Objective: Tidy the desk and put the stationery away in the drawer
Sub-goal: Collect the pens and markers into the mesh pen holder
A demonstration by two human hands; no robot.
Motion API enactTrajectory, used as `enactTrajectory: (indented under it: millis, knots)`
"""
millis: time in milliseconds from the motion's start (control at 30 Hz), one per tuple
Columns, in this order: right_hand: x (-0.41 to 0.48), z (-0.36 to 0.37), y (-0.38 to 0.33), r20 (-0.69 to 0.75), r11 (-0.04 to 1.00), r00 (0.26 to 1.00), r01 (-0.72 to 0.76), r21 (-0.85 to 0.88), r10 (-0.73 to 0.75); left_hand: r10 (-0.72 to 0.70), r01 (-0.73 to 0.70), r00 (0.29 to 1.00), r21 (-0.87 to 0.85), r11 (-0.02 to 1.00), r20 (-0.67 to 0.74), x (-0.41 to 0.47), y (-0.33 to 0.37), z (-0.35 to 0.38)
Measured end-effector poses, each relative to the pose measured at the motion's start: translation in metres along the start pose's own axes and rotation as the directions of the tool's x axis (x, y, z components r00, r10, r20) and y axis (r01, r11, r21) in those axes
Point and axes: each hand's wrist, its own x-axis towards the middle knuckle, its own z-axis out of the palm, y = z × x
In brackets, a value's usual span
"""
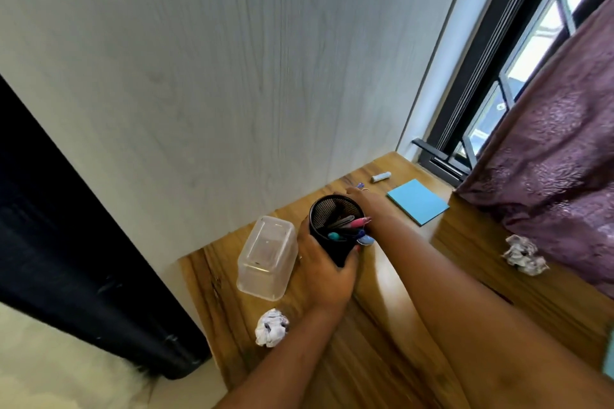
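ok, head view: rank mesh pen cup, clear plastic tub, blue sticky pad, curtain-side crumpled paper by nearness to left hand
1. Mesh pen cup: held in the left hand.
2. Clear plastic tub: just to its left.
3. Blue sticky pad: back right.
4. Crumpled paper: far right, by the curtain.

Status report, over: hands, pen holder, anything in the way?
Left hand grips black mesh pen cup, pens inside. Right hand reaches beyond it, grasp unseen. Clear plastic tub beside cup; crumpled paper ball in front of tub.
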Motion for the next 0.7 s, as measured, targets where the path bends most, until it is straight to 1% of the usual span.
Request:
enactTrajectory:
  millis: [33, 67, 100, 133, 200, 233, 300, 333, 433, 467, 533, 633, 700]
  knots:
    - [-0.004, 0.000, 0.002, -0.030, 0.996, 0.998, -0.058, 0.071, 0.060, 0.000, 0.000, 1.000, 0.003, 1.000, 0.000, -0.001, 0.000, 0.000]
    - [-0.006, 0.002, 0.003, -0.039, 0.995, 0.996, -0.076, 0.064, 0.078, -0.002, 0.002, 1.000, 0.004, 1.000, -0.001, -0.001, 0.000, 0.000]
    - [-0.010, 0.004, 0.005, -0.093, 0.988, 0.988, -0.112, 0.103, 0.122, -0.003, 0.003, 1.000, 0.000, 1.000, -0.002, -0.002, 0.001, 0.000]
    - [-0.012, 0.006, 0.009, -0.155, 0.987, 0.978, -0.123, 0.107, 0.139, -0.002, 0.002, 1.000, -0.005, 1.000, -0.001, -0.002, 0.001, -0.001]
    - [-0.018, 0.002, 0.014, -0.264, 0.979, 0.945, -0.173, 0.105, 0.195, 0.005, -0.005, 1.000, 0.000, 1.000, 0.005, -0.002, 0.001, -0.002]
    - [-0.024, -0.006, 0.016, -0.307, 0.970, 0.923, -0.200, 0.136, 0.233, 0.007, -0.007, 1.000, 0.002, 1.000, 0.012, -0.001, 0.000, -0.002]
    - [-0.029, -0.022, 0.021, -0.375, 0.953, 0.886, -0.198, 0.229, 0.274, 0.006, -0.006, 1.000, -0.015, 1.000, 0.031, -0.002, -0.001, -0.003]
    - [-0.032, -0.030, 0.023, -0.398, 0.958, 0.882, -0.171, 0.230, 0.253, 0.004, -0.003, 0.999, -0.022, 1.000, 0.034, -0.002, -0.001, -0.004]
    - [-0.051, -0.055, 0.017, -0.401, 0.977, 0.907, -0.044, 0.206, 0.126, 0.003, -0.003, 1.000, -0.017, 1.000, 0.025, -0.002, 0.000, -0.003]
    - [-0.057, -0.060, 0.015, -0.391, 0.986, 0.917, -0.018, 0.164, 0.082, 0.003, -0.002, 1.000, -0.013, 1.000, 0.025, -0.002, 0.000, -0.004]
    - [-0.070, -0.070, 0.007, -0.350, 1.000, 0.937, -0.013, 0.018, 0.018, 0.009, -0.008, 1.000, -0.015, 1.000, 0.030, -0.002, 0.002, -0.004]
    - [-0.082, -0.075, -0.002, -0.339, 0.984, 0.939, 0.000, -0.178, -0.061, 0.053, -0.052, 0.998, -0.027, 0.998, 0.043, -0.002, 0.004, -0.005]
    - [-0.086, -0.076, -0.007, -0.279, 0.977, 0.958, -0.001, -0.215, -0.061, 0.077, -0.075, 0.995, -0.036, 0.997, 0.058, -0.003, 0.005, -0.007]
